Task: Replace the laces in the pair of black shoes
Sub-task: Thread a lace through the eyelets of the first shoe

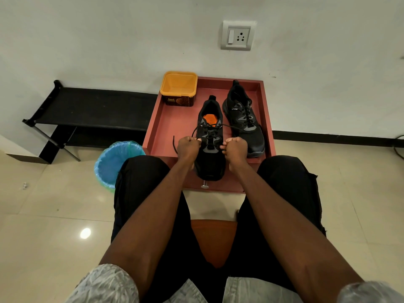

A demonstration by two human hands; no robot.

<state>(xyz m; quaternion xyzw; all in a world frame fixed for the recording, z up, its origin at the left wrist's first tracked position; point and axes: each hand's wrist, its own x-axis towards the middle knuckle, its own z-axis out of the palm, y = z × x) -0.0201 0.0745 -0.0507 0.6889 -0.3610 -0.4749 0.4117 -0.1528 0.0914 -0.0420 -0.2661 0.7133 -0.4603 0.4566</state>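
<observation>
Head view: the near black shoe (210,149) is seen lying toe-toward-the-person in the red tray (161,125), at about 6 o'clock of the tray floor, with its toe overhanging the near edge. Both hands are held at its eyelet rows. The left hand (187,147) is curled tightly, with the black lace (196,129) pinched at its fingertips; a loose lace end is trailed out at 9 o'clock of that hand. The right hand (235,148) is likewise curled, and the other run of the lace is pinched against the shoe's right side. The second black shoe (243,121), already laced, is stood at 2 o'clock of the first, just beside it.

Uneven tension is judged the main risk: if one end is pulled harder, the lace ends would come out unequal. The overhanging shoe could also be dragged off the tray edge by a sharp tug. An eyelet could be skipped, since the hands hide the lower rows.

An orange tub (178,88) is stood at the tray's 11 o'clock corner, well apart from the work. A blue-lined bin (113,162) is placed at 8 o'clock, a black rack (91,108) at 9 o'clock, and a wall socket (238,35) at 12 o'clock. Nothing is seen blocking the hands.
</observation>
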